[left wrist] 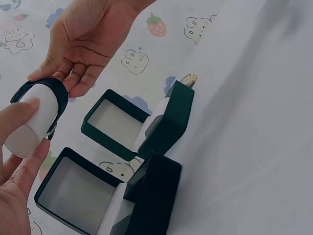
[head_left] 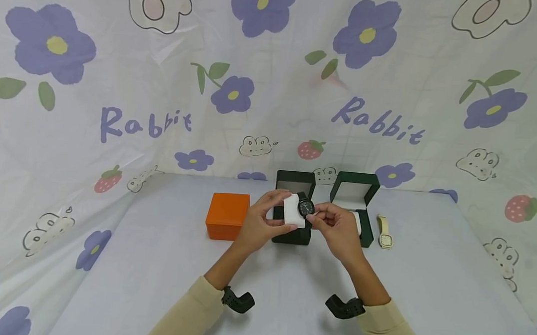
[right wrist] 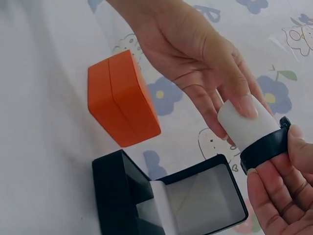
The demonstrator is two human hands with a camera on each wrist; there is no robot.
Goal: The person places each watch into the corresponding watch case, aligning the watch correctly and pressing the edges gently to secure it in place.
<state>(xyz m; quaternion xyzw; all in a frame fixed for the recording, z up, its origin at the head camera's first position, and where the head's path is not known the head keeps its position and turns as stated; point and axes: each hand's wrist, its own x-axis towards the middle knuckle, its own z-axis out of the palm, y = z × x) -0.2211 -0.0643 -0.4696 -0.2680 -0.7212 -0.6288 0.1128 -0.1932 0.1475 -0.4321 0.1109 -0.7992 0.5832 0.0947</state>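
In the head view, my left hand grips a white watch cushion between thumb and fingers, above an open dark watch box. A black wristwatch sits around the cushion's right end, its dial facing up. My right hand pinches the watch at its strap. The right wrist view shows the dark strap wrapped round the cushion, with the left thumb pressing the white side. The left wrist view shows the strap around the cushion from the other side.
A closed orange box stands left of the dark box. To the right is an open green watch box, with a white cushion partly hidden by my hand. Beyond it lies a gold watch. A printed cloth hangs behind.
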